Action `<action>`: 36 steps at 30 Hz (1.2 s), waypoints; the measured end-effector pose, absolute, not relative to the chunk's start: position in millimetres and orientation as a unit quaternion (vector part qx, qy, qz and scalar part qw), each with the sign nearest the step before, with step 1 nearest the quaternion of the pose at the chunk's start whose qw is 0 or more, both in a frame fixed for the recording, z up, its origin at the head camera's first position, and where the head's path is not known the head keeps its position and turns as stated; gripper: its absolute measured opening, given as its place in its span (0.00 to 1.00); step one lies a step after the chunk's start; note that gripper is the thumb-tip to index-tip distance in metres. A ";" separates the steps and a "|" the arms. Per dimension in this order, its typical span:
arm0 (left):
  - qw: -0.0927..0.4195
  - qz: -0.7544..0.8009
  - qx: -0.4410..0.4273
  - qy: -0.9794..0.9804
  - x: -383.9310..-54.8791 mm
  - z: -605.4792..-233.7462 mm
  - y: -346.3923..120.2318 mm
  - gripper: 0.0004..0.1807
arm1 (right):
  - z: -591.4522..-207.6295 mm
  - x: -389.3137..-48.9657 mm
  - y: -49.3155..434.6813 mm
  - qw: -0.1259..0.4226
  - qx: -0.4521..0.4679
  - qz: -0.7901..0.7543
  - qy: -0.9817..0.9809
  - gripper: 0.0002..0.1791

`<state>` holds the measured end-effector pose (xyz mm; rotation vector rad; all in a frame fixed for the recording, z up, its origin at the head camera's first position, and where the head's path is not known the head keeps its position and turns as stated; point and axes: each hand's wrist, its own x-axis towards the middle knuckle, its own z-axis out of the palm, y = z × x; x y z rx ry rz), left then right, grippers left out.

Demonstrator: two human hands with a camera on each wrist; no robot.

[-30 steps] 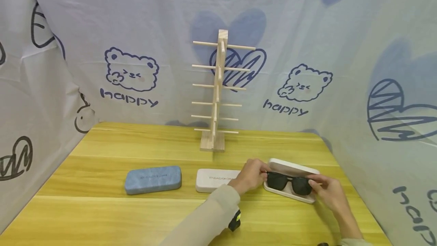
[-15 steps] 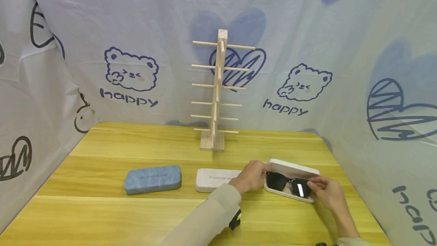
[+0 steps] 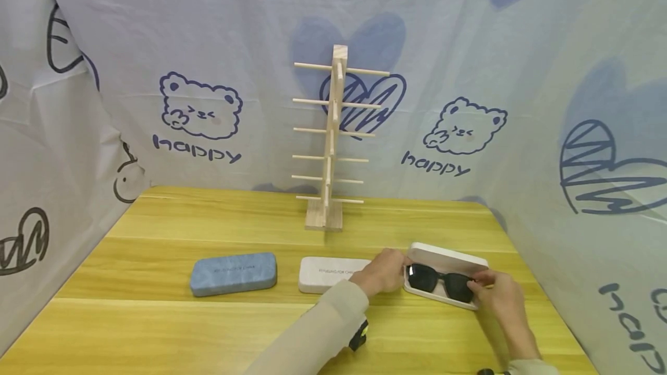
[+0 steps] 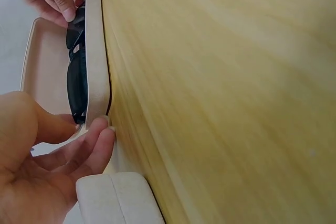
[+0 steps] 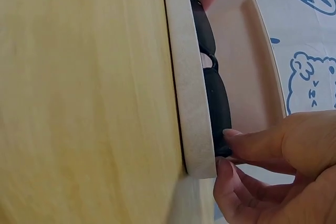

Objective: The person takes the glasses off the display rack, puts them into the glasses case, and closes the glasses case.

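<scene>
Black sunglasses (image 3: pixel 457 287) lie in an open white glasses case (image 3: pixel 447 253) at the right of the table, lenses facing the near side. At the left end, my left hand (image 3: pixel 384 272) has its thumb at the sunglasses, and its other fingertips touch the case's end wall in the left wrist view. My right hand (image 3: pixel 499 293) pinches the right end of the sunglasses, thumb on the lens edge in the right wrist view. The temples are hidden inside the case. A closed white glasses case (image 3: pixel 328 275) sits just left of my left hand, partly covered by it.
A closed blue glasses case (image 3: pixel 233 274) lies further left on the wooden table (image 3: pixel 182 328). Behind, a wooden rack (image 3: pixel 332 138) with several rows of pegs stands upright. Printed cloth (image 3: pixel 271 28) hangs around the table's back and sides.
The sunglasses have tilted and settled slightly lower in the open case. My right hand has shifted a little left with them. My left hand has hardly moved.
</scene>
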<state>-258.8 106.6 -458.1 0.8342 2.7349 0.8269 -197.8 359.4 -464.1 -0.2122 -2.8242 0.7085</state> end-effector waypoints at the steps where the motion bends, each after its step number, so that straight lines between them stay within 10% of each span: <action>1: 0.083 0.274 0.281 0.916 -258.5 -458.3 106.8 0.27 | -464.4 -197.7 359.5 0.111 -0.072 0.240 -0.962 0.11; 36: 0.164 0.446 0.182 0.860 -270.0 -436.4 110.1 0.24 | -442.3 -213.5 368.2 -0.002 -0.141 0.298 -0.944 0.47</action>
